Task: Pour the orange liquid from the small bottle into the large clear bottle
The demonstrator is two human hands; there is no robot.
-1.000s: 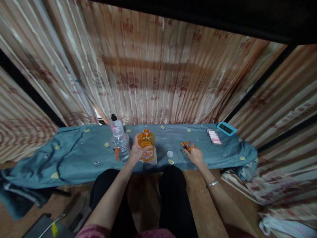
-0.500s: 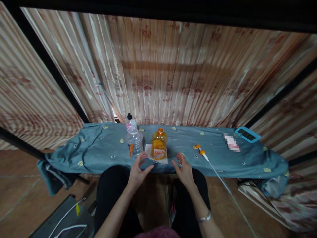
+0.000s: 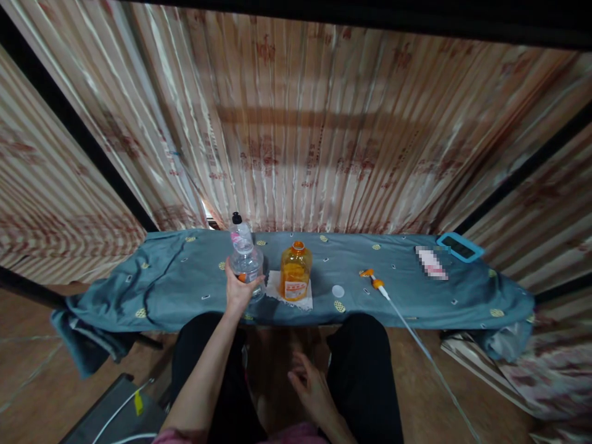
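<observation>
My left hand [image 3: 237, 293] is wrapped round a large clear plastic bottle [image 3: 248, 264] on the left part of the cloth. An orange patch on it shows beside my fingers. Just behind stands a smaller clear bottle [image 3: 241, 237] with a black cap and a pink label. To the right, an amber bottle [image 3: 296, 271] without a cap stands upright on a white napkin [image 3: 304, 301]. Over my lap, below the edge of the cloth, my right hand [image 3: 309, 379] holds nothing, its fingers apart and slightly blurred.
A blue-green patterned cloth [image 3: 185, 302] covers the narrow table. On it lie a white disc [image 3: 338, 291], an orange pump head with a white tube [image 3: 380, 286], a blurred-out pink item [image 3: 431, 263] and a blue-framed device [image 3: 460, 246]. Curtains [image 3: 296, 123] hang behind.
My left hand has moved left and up and closed round the large clear bottle. My right hand has drawn back from the table over my lap, uncovering the white disc.
</observation>
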